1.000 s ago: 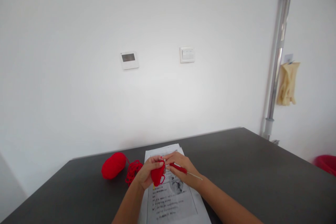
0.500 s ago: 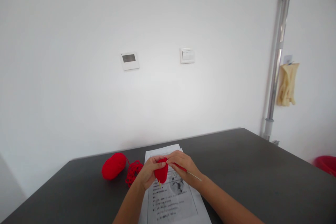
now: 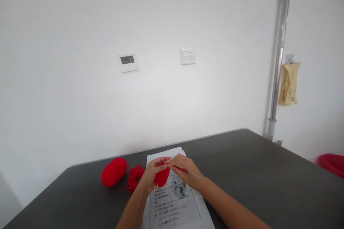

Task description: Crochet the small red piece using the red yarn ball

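My left hand (image 3: 152,174) pinches a small red crochet piece (image 3: 161,178) by its upper edge, and a strand of red yarn runs over the fingers. From the lower end of the piece hangs a little yellow marker (image 3: 157,187). Closed around a crochet hook (image 3: 194,175) with a red grip and a thin metal shaft is my right hand (image 3: 185,168); the hook's tip meets the work at the left fingertips, partly hidden by fingers. To the left lie a red yarn ball (image 3: 114,172) and a loose tangle of red yarn (image 3: 134,179).
Printed sheets (image 3: 174,211) lie under my hands on the dark table (image 3: 236,175). A white wall stands behind, with a display panel (image 3: 129,63) and a light switch (image 3: 188,56). At the right are a metal pipe (image 3: 277,68), hanging yellow gloves (image 3: 289,84) and a red basin (image 3: 331,164).
The view has shifted slightly, so everything sits a little further left. The crochet piece has turned a bit in my left hand, and a yarn strand now shows above the left fingers.
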### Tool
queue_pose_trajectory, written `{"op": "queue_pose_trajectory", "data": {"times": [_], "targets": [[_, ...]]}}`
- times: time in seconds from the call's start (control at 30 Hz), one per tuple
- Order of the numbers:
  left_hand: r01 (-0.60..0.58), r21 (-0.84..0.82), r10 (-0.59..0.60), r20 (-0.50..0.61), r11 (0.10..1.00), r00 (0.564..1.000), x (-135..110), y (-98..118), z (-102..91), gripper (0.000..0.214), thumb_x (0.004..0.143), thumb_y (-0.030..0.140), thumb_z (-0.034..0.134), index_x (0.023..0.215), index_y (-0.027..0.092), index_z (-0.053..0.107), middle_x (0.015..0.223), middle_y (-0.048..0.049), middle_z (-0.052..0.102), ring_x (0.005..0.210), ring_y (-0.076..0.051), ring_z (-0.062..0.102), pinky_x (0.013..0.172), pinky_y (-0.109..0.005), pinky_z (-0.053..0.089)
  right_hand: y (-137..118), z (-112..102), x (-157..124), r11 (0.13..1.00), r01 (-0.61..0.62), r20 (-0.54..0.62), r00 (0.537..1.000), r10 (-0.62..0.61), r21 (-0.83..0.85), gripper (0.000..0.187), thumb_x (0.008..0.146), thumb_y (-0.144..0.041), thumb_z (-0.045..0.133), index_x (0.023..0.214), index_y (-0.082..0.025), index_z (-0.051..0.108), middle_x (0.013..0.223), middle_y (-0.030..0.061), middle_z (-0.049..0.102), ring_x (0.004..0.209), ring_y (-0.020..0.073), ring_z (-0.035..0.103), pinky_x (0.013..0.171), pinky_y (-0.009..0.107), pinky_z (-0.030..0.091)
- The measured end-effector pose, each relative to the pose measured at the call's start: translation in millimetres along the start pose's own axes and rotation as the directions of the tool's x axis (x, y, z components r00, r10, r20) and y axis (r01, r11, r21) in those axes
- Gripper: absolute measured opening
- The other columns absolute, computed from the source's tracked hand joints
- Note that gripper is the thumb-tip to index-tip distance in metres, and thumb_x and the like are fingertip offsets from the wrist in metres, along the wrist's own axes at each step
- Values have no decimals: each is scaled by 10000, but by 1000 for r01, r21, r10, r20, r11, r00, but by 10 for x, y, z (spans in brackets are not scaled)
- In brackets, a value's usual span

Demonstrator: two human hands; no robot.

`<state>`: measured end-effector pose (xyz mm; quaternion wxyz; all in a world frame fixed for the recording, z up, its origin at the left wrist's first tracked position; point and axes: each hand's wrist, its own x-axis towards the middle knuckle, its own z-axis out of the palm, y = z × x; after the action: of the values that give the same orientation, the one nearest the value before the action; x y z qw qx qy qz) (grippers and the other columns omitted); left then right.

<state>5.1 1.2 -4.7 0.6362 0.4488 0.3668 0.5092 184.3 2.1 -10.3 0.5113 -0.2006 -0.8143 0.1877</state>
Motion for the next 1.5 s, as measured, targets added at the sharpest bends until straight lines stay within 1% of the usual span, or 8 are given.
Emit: {"op": "queue_pose_trajectory", "data": {"times": [0.27, 0.43, 0.53, 0.73, 0.9, 1.2, 1.37, 1.5], "targets": [[-17, -8, 16, -19, 1000, 1000, -3, 10, -13, 291, 546, 142, 802, 832, 134, 749, 655, -42, 710, 530, -125, 575, 512, -222, 377, -14, 26, 3, 985, -148, -42, 987, 152, 83, 172, 896, -307, 558, 911, -232, 711, 907, 47, 727, 855, 188, 672, 788, 298, 518], [-8, -17, 9, 38, 1000, 999, -21, 39, 35, 311, 528, 135, 814, 831, 117, 748, 691, -68, 715, 588, -143, 605, 586, -244, 426, -1, 44, -6, 980, -149, -41, 987, 155, 134, 148, 861, -291, 597, 891, -225, 725, 950, 57, 717, 917, 195, 648, 857, 320, 495], [-9, -27, 10, 42, 1000, 999, -24, 52, 49, 317, 525, 148, 820, 832, 117, 748, 723, -78, 724, 622, -154, 622, 620, -254, 443, 14, 48, -15, 970, -169, -58, 982, 182, 173, 143, 845, -296, 612, 880, -221, 728, 928, 59, 719, 900, 194, 648, 855, 328, 494], [-38, -33, 38, 3, 999, 999, -10, 45, 43, 329, 528, 150, 824, 846, 139, 741, 717, -52, 731, 605, -136, 618, 616, -244, 443, 56, 49, -5, 912, -274, -122, 939, 322, 305, 158, 829, -326, 635, 857, -199, 724, 868, 62, 727, 840, 198, 669, 793, 319, 515], [-59, -17, 58, -45, 998, 997, -16, 61, 60, 343, 506, 145, 834, 835, 134, 736, 735, -57, 739, 630, -148, 632, 605, -240, 444, 64, 51, 19, 853, -313, -137, 906, 400, 417, 164, 802, -353, 664, 818, -200, 721, 820, 45, 721, 815, 193, 663, 776, 310, 514], [-81, -8, 80, -50, 997, 996, -20, 60, 65, 323, 520, 194, 834, 820, 128, 734, 754, -71, 748, 630, -143, 630, 603, -234, 443, 68, 48, 26, 782, -327, -109, 889, 445, 532, 214, 773, -399, 696, 811, -189, 718, 801, 45, 709, 792, 189, 657, 767, 316, 519], [-76, 9, 76, -21, 997, 997, -27, 78, 80, 311, 534, 191, 827, 824, 126, 733, 772, -80, 747, 644, -147, 633, 620, -240, 449, 66, 53, 25, 774, -318, -116, 887, 446, 547, 225, 769, -413, 695, 807, -192, 714, 800, 44, 709, 795, 193, 656, 782, 327, 515], [-65, 35, 66, -1, 997, 998, -28, 100, 84, 318, 534, 183, 818, 836, 121, 739, 750, -80, 741, 622, -143, 624, 596, -235, 439, 57, 60, 24, 786, -306, -144, 885, 443, 536, 217, 750, -410, 712, 778, -195, 718, 804, 46, 710, 796, 197, 649, 783, 325, 506]]}}
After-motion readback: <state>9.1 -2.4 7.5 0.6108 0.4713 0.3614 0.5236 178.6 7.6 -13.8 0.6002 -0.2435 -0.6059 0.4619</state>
